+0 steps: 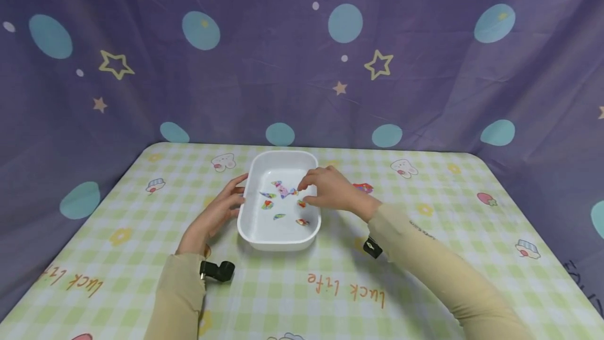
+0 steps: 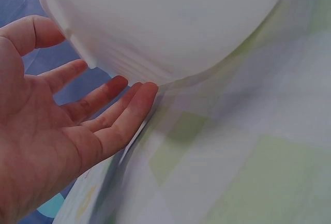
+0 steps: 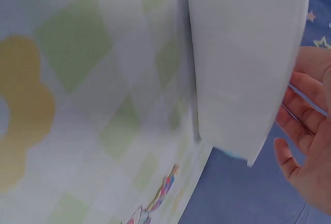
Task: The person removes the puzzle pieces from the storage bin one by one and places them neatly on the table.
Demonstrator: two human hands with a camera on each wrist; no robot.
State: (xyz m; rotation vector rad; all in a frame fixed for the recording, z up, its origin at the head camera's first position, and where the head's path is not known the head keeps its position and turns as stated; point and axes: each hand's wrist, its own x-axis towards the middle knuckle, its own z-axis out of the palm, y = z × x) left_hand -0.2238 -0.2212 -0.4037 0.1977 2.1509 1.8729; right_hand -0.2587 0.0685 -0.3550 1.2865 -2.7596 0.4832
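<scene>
A white rectangular tub stands in the middle of the table. On its floor lie several small, colourful cut-out pieces, among them a pink one, a red and green one and a red one. My left hand is at the tub's left side; in the left wrist view its extended fingertips meet the outer wall. Over the right rim reaches my right hand, its bent fingers pointing down beside pieces, with a gap between thumb and forefinger. In the right wrist view the tub wall partly hides those fingers.
A red colourful piece lies on the table to the right of the tub, behind my right wrist. A green checked cloth covers the table, and a purple curtain hangs behind it.
</scene>
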